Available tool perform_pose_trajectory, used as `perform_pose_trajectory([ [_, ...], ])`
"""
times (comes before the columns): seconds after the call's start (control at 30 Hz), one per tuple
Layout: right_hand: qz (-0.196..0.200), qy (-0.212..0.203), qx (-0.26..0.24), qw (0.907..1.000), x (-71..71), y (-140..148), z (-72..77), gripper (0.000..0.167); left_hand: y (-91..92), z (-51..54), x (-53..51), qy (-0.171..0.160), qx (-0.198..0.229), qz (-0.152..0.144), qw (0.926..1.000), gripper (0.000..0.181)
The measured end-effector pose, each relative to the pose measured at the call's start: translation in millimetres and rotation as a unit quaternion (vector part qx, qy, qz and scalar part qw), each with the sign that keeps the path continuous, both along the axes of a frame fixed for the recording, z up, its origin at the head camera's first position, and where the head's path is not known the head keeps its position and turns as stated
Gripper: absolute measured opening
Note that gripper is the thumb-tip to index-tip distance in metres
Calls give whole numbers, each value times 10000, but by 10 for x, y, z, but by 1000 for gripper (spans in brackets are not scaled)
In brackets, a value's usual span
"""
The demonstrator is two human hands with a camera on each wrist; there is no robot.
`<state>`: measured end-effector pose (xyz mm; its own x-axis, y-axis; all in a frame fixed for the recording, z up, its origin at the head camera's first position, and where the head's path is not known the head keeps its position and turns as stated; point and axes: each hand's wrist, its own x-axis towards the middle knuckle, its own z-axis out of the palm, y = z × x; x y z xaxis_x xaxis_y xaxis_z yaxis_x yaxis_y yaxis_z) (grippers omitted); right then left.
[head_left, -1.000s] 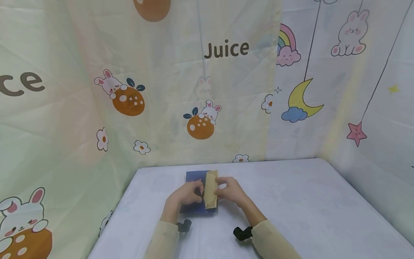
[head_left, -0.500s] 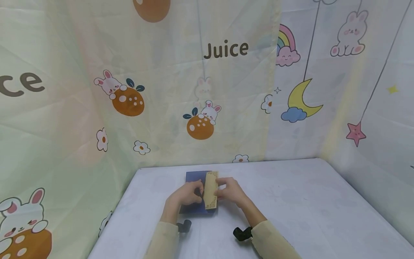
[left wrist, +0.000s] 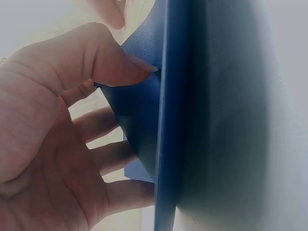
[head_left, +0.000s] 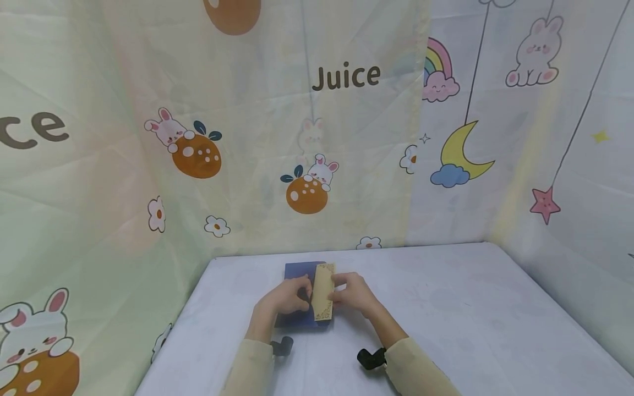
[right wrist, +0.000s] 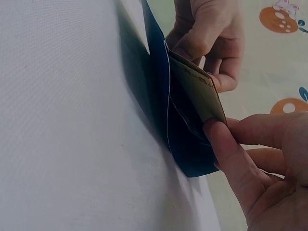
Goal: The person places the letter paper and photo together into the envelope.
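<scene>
A dark blue envelope point(head_left: 299, 269), seemingly paper, lies on the table with a raised flap-like panel. Over its right part stands a narrow cream card point(head_left: 323, 291) with brown ornament at its corners. My left hand point(head_left: 286, 296) pinches the raised blue panel. In the left wrist view, the thumb of that left hand point(left wrist: 53, 110) lies on the near face of the blue envelope point(left wrist: 139, 108), with the fingers behind. My right hand point(head_left: 354, 293) pinches the cream card's right edge between thumb and fingers. The right wrist view has the cream card point(right wrist: 195, 89) rising beside the envelope's blue fold point(right wrist: 161, 79).
The white-covered table point(head_left: 446, 308) extends on both sides of the hands. Patterned cloth walls point(head_left: 247, 137) with rabbits, fruit and stars enclose its back and sides. A black wrist camera point(head_left: 371, 357) juts from the right sleeve, another black wrist camera point(head_left: 283, 345) from the left.
My right hand and the cream card have shifted very slightly toward the near side. My left hand stays in place, and both grips look the same.
</scene>
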<state>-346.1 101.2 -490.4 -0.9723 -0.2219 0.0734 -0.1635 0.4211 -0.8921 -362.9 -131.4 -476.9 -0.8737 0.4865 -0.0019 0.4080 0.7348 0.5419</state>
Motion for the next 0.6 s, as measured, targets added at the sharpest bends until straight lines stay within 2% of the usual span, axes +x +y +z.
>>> perform_pose_trajectory([
  [0.33, -4, -129, 8, 9999, -38, -26, -21, 61, 0, 25, 0, -43, 42, 33, 10000, 28],
  [0.6, 5, -202, -180, 9996, -20, -32, -67, 62, 5, -20, -2, -2, 61, -24, 10000, 28],
])
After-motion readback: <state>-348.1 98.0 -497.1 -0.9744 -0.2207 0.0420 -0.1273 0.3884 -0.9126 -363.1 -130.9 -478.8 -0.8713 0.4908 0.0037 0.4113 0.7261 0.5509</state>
